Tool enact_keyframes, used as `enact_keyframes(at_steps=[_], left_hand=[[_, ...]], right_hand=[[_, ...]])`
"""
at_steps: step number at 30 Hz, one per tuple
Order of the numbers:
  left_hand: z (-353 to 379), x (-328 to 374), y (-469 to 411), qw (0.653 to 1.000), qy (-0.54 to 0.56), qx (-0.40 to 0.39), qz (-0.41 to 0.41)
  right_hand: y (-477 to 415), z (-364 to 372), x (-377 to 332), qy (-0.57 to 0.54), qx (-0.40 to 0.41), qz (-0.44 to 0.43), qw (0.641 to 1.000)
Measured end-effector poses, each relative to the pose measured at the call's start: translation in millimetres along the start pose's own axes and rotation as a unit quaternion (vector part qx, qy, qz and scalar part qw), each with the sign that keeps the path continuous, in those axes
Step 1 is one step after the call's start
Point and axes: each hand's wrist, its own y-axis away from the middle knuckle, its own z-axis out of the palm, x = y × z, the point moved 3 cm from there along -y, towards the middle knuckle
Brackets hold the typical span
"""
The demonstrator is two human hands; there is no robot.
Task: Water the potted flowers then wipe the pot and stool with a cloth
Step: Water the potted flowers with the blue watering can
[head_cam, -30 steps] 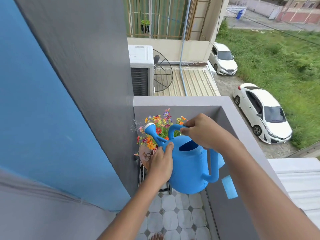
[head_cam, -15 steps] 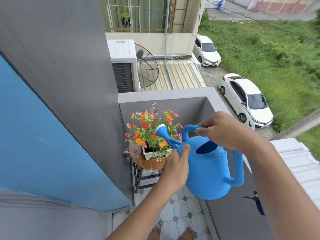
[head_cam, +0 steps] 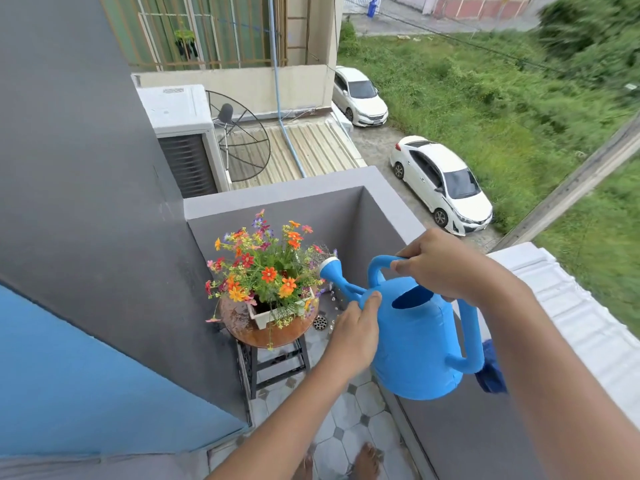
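A blue watering can (head_cam: pixel 417 344) hangs over the balcony floor, right of the flowers. My right hand (head_cam: pixel 441 263) grips its top handle. My left hand (head_cam: pixel 356 329) holds the can's front near the spout base. The white rose of the spout (head_cam: pixel 329 265) points at the orange, red and purple flowers (head_cam: pixel 263 265), and drops fall below it. The flowers stand in a white square pot (head_cam: pixel 266 315) on a round brown stool (head_cam: pixel 263 336) with dark legs, its top wet. A dark blue cloth (head_cam: pixel 490 372) lies on the balcony wall behind the can.
A grey parapet wall (head_cam: pixel 391 202) bounds the narrow balcony on the right and far side; a grey and blue wall stands left. A floor drain (head_cam: pixel 320 322) sits beside the stool. My bare feet (head_cam: pixel 367 462) stand on the tiled floor. Cars are parked far below.
The watering can and both hands have shifted right, away from above the flowers; the spout now sits at the plant's right edge. The view dropped, showing more of the stool.
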Motion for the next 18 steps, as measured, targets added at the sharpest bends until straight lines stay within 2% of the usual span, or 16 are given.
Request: enact_keyframes(at_steps=[7,18], left_hand=[[-4,-4,-4,1.0,0.01,0.014,0.017],[-58,-11,0,0.996,0.035,0.075,0.018]], right_hand=[[-5,3,-2,-0.014,-0.002,0.0,1.0],[-21,22,-53,-0.014,-0.032,-0.069,0.997]])
